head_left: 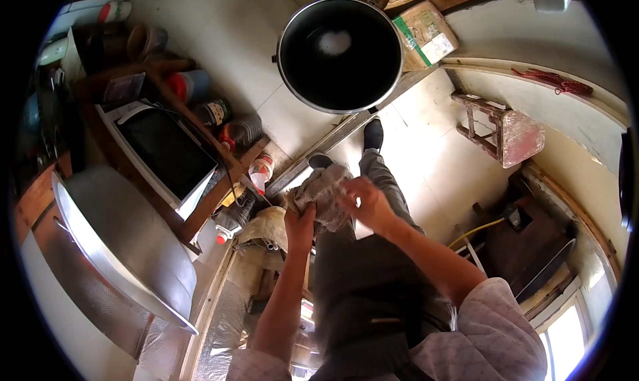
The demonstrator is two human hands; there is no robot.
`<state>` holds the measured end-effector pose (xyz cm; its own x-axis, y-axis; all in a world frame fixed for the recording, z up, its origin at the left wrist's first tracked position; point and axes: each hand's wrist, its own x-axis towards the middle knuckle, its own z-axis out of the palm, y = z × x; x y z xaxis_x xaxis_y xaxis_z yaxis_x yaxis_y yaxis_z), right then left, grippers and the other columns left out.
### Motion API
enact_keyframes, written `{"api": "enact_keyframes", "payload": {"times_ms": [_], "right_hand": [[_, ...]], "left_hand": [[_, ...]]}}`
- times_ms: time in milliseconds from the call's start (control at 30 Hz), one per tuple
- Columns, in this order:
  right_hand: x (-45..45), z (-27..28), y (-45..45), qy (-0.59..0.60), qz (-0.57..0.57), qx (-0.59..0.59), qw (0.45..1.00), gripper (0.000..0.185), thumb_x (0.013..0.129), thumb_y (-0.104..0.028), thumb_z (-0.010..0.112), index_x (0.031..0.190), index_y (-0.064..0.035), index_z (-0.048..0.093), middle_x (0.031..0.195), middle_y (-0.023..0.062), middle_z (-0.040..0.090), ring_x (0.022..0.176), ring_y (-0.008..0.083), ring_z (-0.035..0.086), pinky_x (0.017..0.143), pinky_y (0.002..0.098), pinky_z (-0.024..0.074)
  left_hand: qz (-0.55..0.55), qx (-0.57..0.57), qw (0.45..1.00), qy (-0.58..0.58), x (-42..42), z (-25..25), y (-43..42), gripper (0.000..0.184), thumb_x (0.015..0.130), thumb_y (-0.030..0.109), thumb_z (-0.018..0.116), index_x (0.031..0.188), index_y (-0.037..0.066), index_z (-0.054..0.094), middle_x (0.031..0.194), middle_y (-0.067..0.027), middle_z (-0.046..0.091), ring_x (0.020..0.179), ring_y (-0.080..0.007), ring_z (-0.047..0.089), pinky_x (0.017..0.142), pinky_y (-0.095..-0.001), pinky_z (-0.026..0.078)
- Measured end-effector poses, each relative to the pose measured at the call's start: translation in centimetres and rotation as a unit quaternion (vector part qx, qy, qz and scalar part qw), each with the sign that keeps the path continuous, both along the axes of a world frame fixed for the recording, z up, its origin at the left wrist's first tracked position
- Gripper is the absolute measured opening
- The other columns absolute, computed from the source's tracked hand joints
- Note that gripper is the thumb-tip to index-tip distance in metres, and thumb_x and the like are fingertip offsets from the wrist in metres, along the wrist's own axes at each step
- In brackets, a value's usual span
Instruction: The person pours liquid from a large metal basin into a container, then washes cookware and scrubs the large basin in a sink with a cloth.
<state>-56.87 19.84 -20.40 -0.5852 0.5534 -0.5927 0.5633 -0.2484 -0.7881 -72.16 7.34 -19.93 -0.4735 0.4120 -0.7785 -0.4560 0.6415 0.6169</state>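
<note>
A crumpled grey-brown cloth (326, 198) is bunched up in front of my legs. My left hand (301, 224) is closed around its lower left side, the thumb lying on top. At the cloth's right edge, my right hand (370, 206) has its fingers curled in a pinch, and a bright gap shows between thumb and fingers. The fingertips meet the cloth there, slightly blurred. Beyond my feet, a large black round pot (339, 55) stands on the floor, dark inside with a pale patch of reflected light.
Left are a large metal basin (126, 241), a wooden rack with a dark-screened appliance (166, 151), and several bottles and jars. A cardboard box (426, 35) sits beside the pot. To the right stand a worn wooden stool (519, 138) and a dark stove-like block (526, 241).
</note>
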Motion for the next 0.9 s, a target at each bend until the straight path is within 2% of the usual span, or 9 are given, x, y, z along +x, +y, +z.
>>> {"api": "enact_keyframes", "payload": {"times_ms": [133, 200, 267, 333, 367, 467, 500, 633, 900], "right_hand": [[1.6, -10.1, 5.4, -0.176, -0.06, 0.207, 0.96, 0.072, 0.084, -0.043, 0.071, 0.129, 0.007, 0.045, 0.094, 0.0215, 0.064, 0.084, 0.0367, 0.066, 0.074, 0.0426, 0.0543], [1.4, -12.0, 10.8, -0.21, -0.196, 0.006, 0.958, 0.092, 0.078, -0.057, 0.071, 0.133, 0.0098, 0.04, 0.096, 0.0226, 0.065, 0.092, 0.0347, 0.066, 0.077, 0.0423, 0.0537], [2.0, -18.5, 13.6, -0.253, -0.222, 0.026, 0.941, 0.105, 0.073, -0.056, 0.078, 0.144, 0.0061, 0.032, 0.099, 0.0181, 0.063, 0.08, 0.0197, 0.063, 0.066, 0.0311, 0.0526], [0.8, -19.2, 16.2, -0.241, -0.257, -0.124, 0.928, 0.112, 0.071, -0.065, 0.073, 0.14, 0.012, 0.03, 0.105, 0.0222, 0.065, 0.099, 0.0253, 0.064, 0.066, 0.0358, 0.0553], [0.4, -21.4, 15.8, -0.215, -0.317, -0.091, 0.919, 0.096, 0.073, -0.055, 0.076, 0.139, 0.001, 0.035, 0.105, 0.0193, 0.062, 0.089, 0.0237, 0.063, 0.057, 0.033, 0.0533], [-0.6, -22.7, 16.0, -0.13, -0.369, -0.128, 0.911, 0.069, 0.077, -0.039, 0.076, 0.129, -0.0103, 0.041, 0.103, 0.0159, 0.06, 0.085, 0.0249, 0.061, 0.055, 0.0336, 0.0531], [-0.9, -23.6, 15.6, -0.072, -0.423, -0.153, 0.89, 0.049, 0.08, -0.017, 0.07, 0.119, -0.0144, 0.042, 0.096, 0.013, 0.059, 0.077, 0.0254, 0.061, 0.052, 0.0325, 0.0546], [-0.6, -24.9, 15.2, 0.077, -0.485, -0.188, 0.85, 0.043, 0.077, 0.002, 0.059, 0.115, -0.0112, 0.043, 0.088, 0.0104, 0.056, 0.059, 0.0201, 0.058, 0.045, 0.0325, 0.0556], [5.5, -25.0, 12.0, 0.203, -0.455, -0.151, 0.854, 0.046, 0.077, -0.002, 0.06, 0.121, -0.0059, 0.049, 0.088, 0.0078, 0.061, 0.07, 0.0184, 0.062, 0.057, 0.0323, 0.0547]], "left_hand": [[0.0, -0.002, 0.999, 0.032, 0.0, -3.7, 1.0, 0.033, 0.088, 0.008, 0.058, 0.119, -0.005, 0.057, 0.111, -0.0075, 0.063, 0.096, -0.0169, 0.058, 0.087, -0.0314, 0.045], [-0.01, -0.015, 0.998, 0.063, 0.6, -4.1, 2.2, 0.034, 0.088, 0.008, 0.058, 0.12, -0.004, 0.057, 0.109, -0.0073, 0.064, 0.096, -0.017, 0.058, 0.087, -0.0311, 0.045], [-0.011, -0.036, 0.998, 0.059, 1.7, -4.1, 2.8, 0.034, 0.088, 0.009, 0.058, 0.12, -0.003, 0.057, 0.108, -0.0077, 0.064, 0.095, -0.0171, 0.058, 0.086, -0.0314, 0.045], [-0.013, -0.059, 0.997, 0.056, 2.9, -4.4, 2.2, 0.034, 0.088, 0.01, 0.058, 0.119, -0.003, 0.057, 0.107, -0.0081, 0.064, 0.095, -0.0171, 0.058, 0.086, -0.0317, 0.046], [-0.045, -0.08, 0.995, 0.045, 3.3, -4.7, 1.7, 0.034, 0.088, 0.01, 0.059, 0.119, -0.003, 0.056, 0.107, -0.0085, 0.064, 0.095, -0.0173, 0.058, 0.085, -0.0322, 0.046], [-0.093, -0.104, 0.99, 0.018, 4.4, -6.4, 1.3, 0.034, 0.088, 0.012, 0.06, 0.118, -0.003, 0.056, 0.104, -0.0088, 0.064, 0.093, -0.0172, 0.058, 0.082, -0.0326, 0.047], [-0.1, -0.11, 0.989, 0.0, 4.9, -6.6, 0.8, 0.033, 0.088, 0.013, 0.06, 0.116, -0.003, 0.056, 0.103, -0.0087, 0.064, 0.092, -0.017, 0.058, 0.081, -0.0327, 0.047], [-0.136, -0.121, 0.983, -0.016, 5.5, -8.6, -1.1, 0.029, 0.089, 0.014, 0.06, 0.112, -0.004, 0.057, 0.1, -0.0077, 0.064, 0.089, -0.0154, 0.058, 0.078, -0.0321, 0.047], [-0.171, -0.046, 0.984, 0.012, 3.7, -11.7, -1.1, 0.022, 0.09, 0.011, 0.061, 0.107, -0.003, 0.06, 0.095, -0.0041, 0.065, 0.085, -0.0107, 0.057, 0.076, -0.029, 0.047]]}}
